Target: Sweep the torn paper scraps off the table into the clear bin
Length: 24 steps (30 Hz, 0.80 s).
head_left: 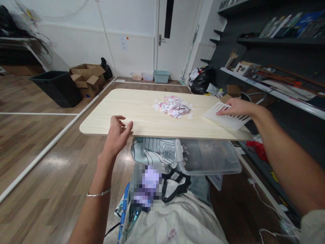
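Note:
A heap of torn paper scraps, white with some pink, lies on the pale wooden tabletop. To the right of it, my right hand grips a white slotted plastic panel, whose lower part rests on or just over the board; which one, I cannot tell. My left hand is over the near edge of the tabletop, left of the scraps. Its fingers are loosely bent with the thumb apart, and nothing is in it. Below the near edge, a clear plastic bin holds a few scraps, beside a patterned cloth.
A black bin and cardboard boxes stand at the left. By the door is a teal tub. Dark shelves with stationery line the right side, near a black bag. White cables trail on the floor.

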Motion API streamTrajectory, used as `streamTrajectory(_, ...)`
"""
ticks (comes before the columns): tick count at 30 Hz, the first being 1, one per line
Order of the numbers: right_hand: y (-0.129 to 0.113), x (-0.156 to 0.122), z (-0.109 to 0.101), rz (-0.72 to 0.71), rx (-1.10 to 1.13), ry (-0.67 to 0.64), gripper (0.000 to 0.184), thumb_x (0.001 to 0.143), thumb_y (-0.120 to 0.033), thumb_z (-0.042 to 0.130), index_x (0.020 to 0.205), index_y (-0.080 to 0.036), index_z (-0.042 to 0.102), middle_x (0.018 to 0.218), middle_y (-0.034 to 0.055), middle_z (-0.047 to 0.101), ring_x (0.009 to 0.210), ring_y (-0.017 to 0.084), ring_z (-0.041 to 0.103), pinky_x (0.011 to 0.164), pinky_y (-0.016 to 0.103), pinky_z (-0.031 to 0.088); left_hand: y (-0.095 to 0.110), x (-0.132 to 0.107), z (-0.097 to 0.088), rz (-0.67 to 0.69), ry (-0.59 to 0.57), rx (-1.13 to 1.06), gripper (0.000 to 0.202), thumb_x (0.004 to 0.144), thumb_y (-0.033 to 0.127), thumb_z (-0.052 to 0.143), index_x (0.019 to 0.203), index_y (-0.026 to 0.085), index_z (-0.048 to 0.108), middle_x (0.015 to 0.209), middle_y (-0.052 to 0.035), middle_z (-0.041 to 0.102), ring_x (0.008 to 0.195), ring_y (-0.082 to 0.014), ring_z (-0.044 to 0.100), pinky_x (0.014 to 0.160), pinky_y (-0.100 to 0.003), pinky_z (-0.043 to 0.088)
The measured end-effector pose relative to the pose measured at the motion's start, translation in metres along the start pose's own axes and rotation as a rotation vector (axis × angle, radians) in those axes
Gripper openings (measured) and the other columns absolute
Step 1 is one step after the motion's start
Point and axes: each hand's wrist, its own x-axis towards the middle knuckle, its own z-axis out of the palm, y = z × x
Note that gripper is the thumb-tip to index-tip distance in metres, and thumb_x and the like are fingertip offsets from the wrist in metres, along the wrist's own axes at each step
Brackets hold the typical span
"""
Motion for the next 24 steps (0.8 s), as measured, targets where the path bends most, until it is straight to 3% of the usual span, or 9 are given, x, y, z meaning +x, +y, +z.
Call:
streamTrajectory(2, -0.006, 0.002, -0.001, -0.027, 0.017, 0.002, 0.029, 0.109, -0.037, 0.084, 0.090, -0.015, 0.083, 0.078, 0.0080, 0.078, 0.076, 0.022, 0.068, 0.074, 0.033, 0.051, -0.004, 0.010, 0.001, 0.001, -0.050, 0.044, 0.046, 0.110, 0.060, 0.074, 0.134, 0.023, 0.060, 0.117, -0.0051, 0.063, 0.094, -0.0218, 0.069, 0.097, -0.047, 0.074)
streamTrajectory(5, -0.015, 0.003, -0.002, -0.064, 0.046, -0.009, 0.028, 0.108, -0.035, 0.082, 0.087, -0.016, 0.081, 0.074, 0.0055, 0.073, 0.075, 0.021, 0.066, 0.073, 0.032, 0.050, -0.004, 0.022, 0.004, 0.056, -0.129, 0.261, 0.046, 0.108, 0.056, 0.070, 0.138, 0.022, 0.064, 0.140, -0.0177, 0.068, 0.128, -0.0340, 0.075, 0.123, -0.061, 0.066)
streamTrajectory(7, -0.024, 0.004, -0.002, -0.084, 0.064, -0.021, 0.026, 0.108, -0.033, 0.081, 0.089, -0.016, 0.081, 0.076, 0.0051, 0.073, 0.077, 0.021, 0.066, 0.074, 0.032, 0.051, -0.004, 0.026, 0.009, 0.082, -0.204, 0.427, 0.044, 0.111, 0.054, 0.064, 0.140, 0.021, 0.067, 0.158, -0.0245, 0.069, 0.153, -0.0413, 0.067, 0.137, -0.067, 0.053)
streamTrajectory(10, -0.040, 0.005, -0.001, -0.124, 0.057, -0.027, 0.023, 0.107, -0.034, 0.080, 0.093, -0.015, 0.083, 0.079, 0.0054, 0.075, 0.080, 0.021, 0.069, 0.076, 0.032, 0.051, -0.002, 0.025, 0.013, 0.105, -0.291, 0.583, 0.049, 0.118, 0.055, 0.052, 0.148, 0.021, 0.070, 0.179, -0.0253, 0.066, 0.174, -0.0450, 0.054, 0.145, -0.070, 0.041)
streamTrajectory(12, -0.050, 0.006, 0.001, -0.154, 0.027, -0.026, 0.026, 0.104, -0.040, 0.083, 0.092, -0.016, 0.084, 0.077, 0.0044, 0.074, 0.078, 0.021, 0.068, 0.075, 0.032, 0.049, 0.001, 0.022, 0.013, 0.111, -0.315, 0.628, 0.057, 0.120, 0.056, 0.046, 0.156, 0.020, 0.071, 0.186, -0.0243, 0.063, 0.178, -0.0459, 0.051, 0.146, -0.071, 0.040)
streamTrajectory(16, -0.062, 0.006, 0.007, -0.225, -0.001, -0.015, 0.049, 0.087, -0.067, 0.094, 0.078, -0.021, 0.082, 0.068, 0.0010, 0.064, 0.070, 0.021, 0.060, 0.069, 0.033, 0.042, 0.011, 0.017, 0.008, 0.074, -0.371, 0.722, 0.068, 0.122, 0.054, 0.036, 0.171, 0.017, 0.066, 0.194, -0.0227, 0.056, 0.183, -0.0438, 0.049, 0.148, -0.067, 0.038)
streamTrajectory(24, -0.058, -0.004, 0.014, -0.365, 0.013, -0.057, 0.078, 0.071, -0.100, 0.083, 0.064, -0.024, 0.069, 0.066, 0.0024, 0.056, 0.069, 0.020, 0.053, 0.067, 0.036, 0.035, 0.019, 0.013, 0.007, 0.078, -0.393, 0.823, 0.072, 0.125, 0.051, 0.033, 0.180, 0.015, 0.062, 0.198, -0.0187, 0.052, 0.186, -0.0402, 0.048, 0.150, -0.060, 0.039)
